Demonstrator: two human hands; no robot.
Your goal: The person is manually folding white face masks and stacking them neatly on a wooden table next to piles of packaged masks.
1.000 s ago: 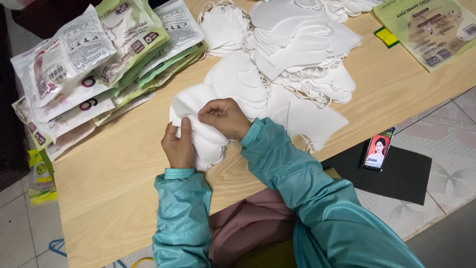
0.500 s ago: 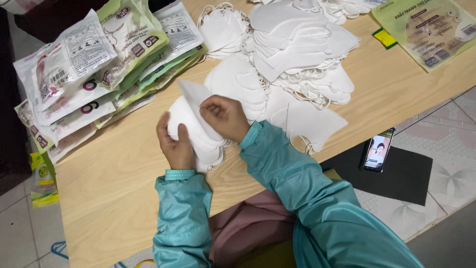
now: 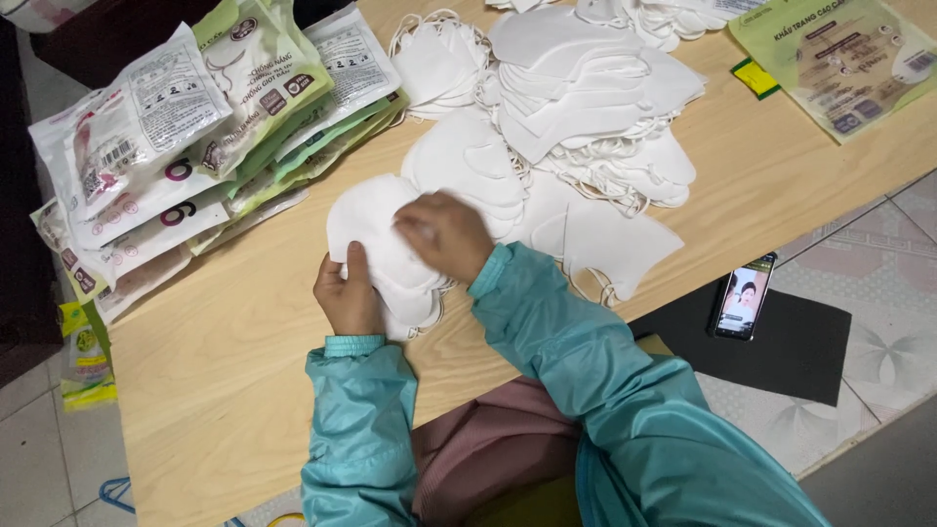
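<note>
Left hand (image 3: 348, 293) clamps a small stack of white masks (image 3: 386, 244), thumb on top, near edge of the wooden surface (image 3: 224, 361). Right hand (image 3: 444, 232), blurred, now lies flat on that stack; half a second ago it was laying a mask on, so another one looks added. Its grip: loosely curled, holding nothing that I can tell. Loose mask pile (image 3: 576, 107) at 1 o'clock, packaged packs (image 3: 185, 156) at 10. Phone (image 3: 742, 298) on floor, 3 o'clock.
</note>
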